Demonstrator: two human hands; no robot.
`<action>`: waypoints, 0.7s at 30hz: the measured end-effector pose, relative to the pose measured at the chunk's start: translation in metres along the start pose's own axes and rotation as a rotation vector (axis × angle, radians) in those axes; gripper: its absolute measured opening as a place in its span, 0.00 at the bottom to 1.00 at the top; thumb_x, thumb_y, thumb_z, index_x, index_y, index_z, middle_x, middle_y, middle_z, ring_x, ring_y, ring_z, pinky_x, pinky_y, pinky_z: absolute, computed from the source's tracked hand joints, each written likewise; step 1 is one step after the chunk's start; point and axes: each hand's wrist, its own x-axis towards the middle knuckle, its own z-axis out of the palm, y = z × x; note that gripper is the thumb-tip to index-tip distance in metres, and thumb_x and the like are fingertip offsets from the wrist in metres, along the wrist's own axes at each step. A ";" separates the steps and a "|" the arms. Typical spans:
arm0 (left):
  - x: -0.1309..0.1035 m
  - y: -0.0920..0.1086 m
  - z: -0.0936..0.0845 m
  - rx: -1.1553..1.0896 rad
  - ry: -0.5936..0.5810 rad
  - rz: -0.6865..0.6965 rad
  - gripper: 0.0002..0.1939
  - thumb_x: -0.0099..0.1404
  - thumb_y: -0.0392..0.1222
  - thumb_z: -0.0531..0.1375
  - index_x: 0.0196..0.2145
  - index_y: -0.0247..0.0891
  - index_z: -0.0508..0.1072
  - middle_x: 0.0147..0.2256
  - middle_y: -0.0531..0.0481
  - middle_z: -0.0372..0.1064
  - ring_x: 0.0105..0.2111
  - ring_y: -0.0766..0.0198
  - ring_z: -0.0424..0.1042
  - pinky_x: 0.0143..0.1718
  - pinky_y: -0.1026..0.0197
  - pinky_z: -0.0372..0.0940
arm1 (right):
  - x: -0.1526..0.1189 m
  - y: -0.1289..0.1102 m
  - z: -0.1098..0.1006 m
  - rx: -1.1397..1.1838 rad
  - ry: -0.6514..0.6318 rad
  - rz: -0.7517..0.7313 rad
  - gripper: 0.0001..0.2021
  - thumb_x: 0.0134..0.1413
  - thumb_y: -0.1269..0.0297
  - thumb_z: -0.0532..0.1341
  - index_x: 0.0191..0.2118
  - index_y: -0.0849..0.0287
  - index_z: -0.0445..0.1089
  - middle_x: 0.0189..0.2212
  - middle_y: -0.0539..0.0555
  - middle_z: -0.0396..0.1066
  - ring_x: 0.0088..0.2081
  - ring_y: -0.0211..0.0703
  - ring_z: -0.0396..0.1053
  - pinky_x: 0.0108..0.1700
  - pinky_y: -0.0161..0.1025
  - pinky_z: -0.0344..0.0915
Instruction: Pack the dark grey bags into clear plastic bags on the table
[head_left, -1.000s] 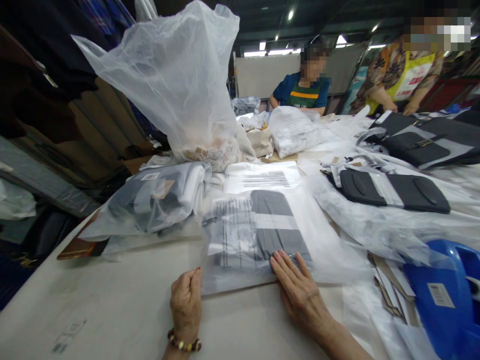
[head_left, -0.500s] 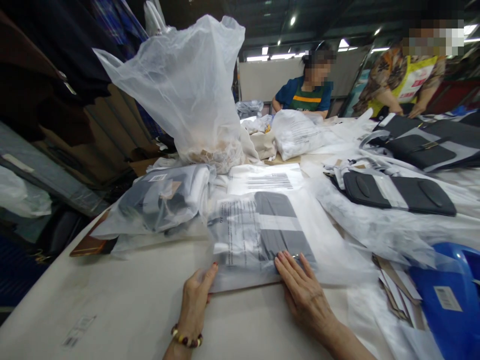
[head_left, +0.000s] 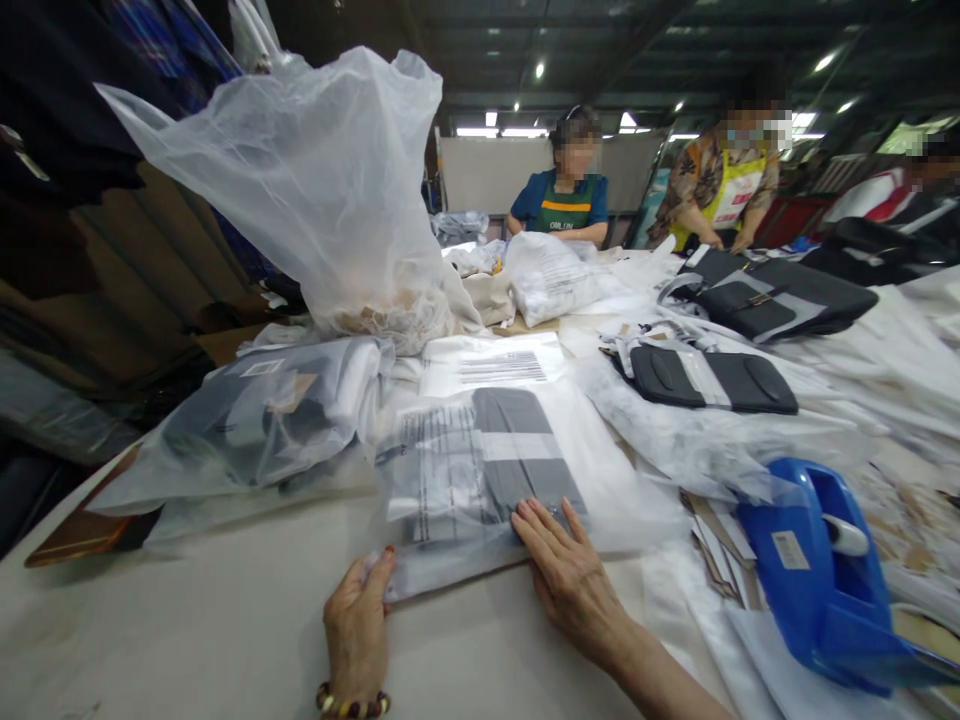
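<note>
Just toward six o'clock on tabletop (head_left: 240, 610), printed plastic bag (head_left: 439, 480) lies flat, grey banded pouch (head_left: 517, 410) inside. Left hand (head_left: 358, 622) uncurls from fist; fingers now pinch seven-o'clock corner. Right hand (head_left: 571, 578) stays put, fingers flat, barely spread. Bag seems better steadied.

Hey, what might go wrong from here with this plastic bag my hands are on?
Your left hand grips the near left corner of the plastic bag, so a hard pull might stretch or tear it.
Your right hand lies over the near end of the dark item inside; pressing down could crease it.
The bagged bundle sits close on the left, so a sideways slide might bump it.
</note>
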 end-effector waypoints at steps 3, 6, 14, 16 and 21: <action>0.000 0.003 0.001 0.055 0.009 0.035 0.26 0.51 0.61 0.57 0.38 0.36 0.73 0.26 0.52 0.70 0.27 0.58 0.68 0.25 0.62 0.62 | -0.001 -0.002 0.002 -0.019 0.027 0.004 0.29 0.46 0.83 0.46 0.57 0.69 0.58 0.56 0.62 0.61 0.61 0.50 0.51 0.60 0.60 0.50; -0.004 0.006 0.000 0.122 0.049 0.079 0.24 0.52 0.61 0.56 0.33 0.36 0.72 0.27 0.48 0.71 0.28 0.54 0.68 0.29 0.56 0.63 | -0.003 -0.002 0.006 -0.042 0.049 -0.019 0.30 0.46 0.83 0.46 0.58 0.69 0.57 0.57 0.63 0.60 0.62 0.51 0.50 0.59 0.61 0.52; -0.034 0.045 0.024 0.796 0.178 1.307 0.09 0.64 0.39 0.56 0.42 0.36 0.68 0.39 0.43 0.69 0.43 0.54 0.65 0.46 0.53 0.54 | -0.004 -0.001 0.010 -0.081 0.082 -0.049 0.28 0.46 0.83 0.45 0.56 0.72 0.59 0.56 0.64 0.61 0.61 0.53 0.50 0.57 0.60 0.56; -0.035 0.058 0.038 0.884 -0.028 1.294 0.04 0.64 0.39 0.56 0.34 0.37 0.69 0.32 0.48 0.69 0.35 0.57 0.65 0.39 0.56 0.55 | -0.003 -0.001 0.009 -0.083 0.098 -0.049 0.28 0.46 0.83 0.45 0.56 0.72 0.59 0.56 0.64 0.61 0.61 0.53 0.50 0.56 0.60 0.56; -0.029 0.070 0.057 0.978 -0.261 1.171 0.06 0.61 0.36 0.59 0.26 0.39 0.67 0.28 0.52 0.67 0.31 0.58 0.63 0.33 0.57 0.50 | -0.004 -0.001 0.010 -0.082 0.107 -0.044 0.28 0.46 0.83 0.45 0.56 0.70 0.60 0.55 0.63 0.62 0.61 0.52 0.52 0.57 0.58 0.57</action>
